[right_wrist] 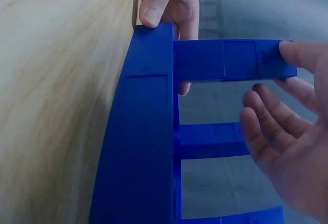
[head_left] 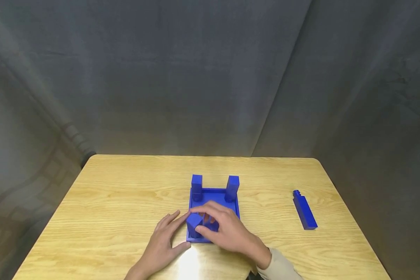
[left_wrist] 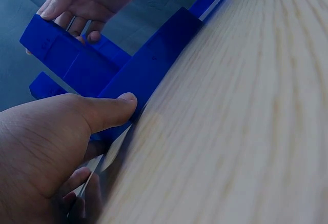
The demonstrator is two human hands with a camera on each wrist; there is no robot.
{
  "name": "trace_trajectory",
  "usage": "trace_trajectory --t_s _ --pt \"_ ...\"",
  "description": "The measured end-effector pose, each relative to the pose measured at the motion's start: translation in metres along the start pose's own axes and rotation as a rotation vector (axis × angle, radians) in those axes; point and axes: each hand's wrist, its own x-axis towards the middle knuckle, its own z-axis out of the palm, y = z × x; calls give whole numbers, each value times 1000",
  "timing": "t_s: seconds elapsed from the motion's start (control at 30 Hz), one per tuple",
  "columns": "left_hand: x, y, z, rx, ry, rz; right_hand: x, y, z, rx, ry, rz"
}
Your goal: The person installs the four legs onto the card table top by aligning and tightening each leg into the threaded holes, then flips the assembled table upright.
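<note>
The right hand (head_left: 227, 231) pinches a post (head_left: 194, 226) near its top — likely for control. The left hand (head_left: 159, 247) pinches a corner of the tray (right_wrist: 141, 116) — apparently steadying it.

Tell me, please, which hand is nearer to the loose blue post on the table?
Right. The right hand pinches an upright post, left of the loose blue post. The left hand is farther left, touching the tray.

A pale wood-grained table (head_left: 126, 190) is spanning the bottom of the head view. On it, a blue square base (head_left: 214, 196) is sitting at lower centre, and a loose blue post (head_left: 305, 212) is lying at lower right.
</note>
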Motion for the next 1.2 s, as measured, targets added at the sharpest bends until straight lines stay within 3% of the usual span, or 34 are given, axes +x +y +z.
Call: trace_trajectory --t_s 0.5,0.77,1.2 --pt "-1 -2 1 -3 23 35 0 -6 12 -13 148 82" --pt "-1 -2 1 0 30 45 0 -7 17 -23 221 37" --pt "0 -1 1 7 34 52 -1 -12 6 3 168 99"
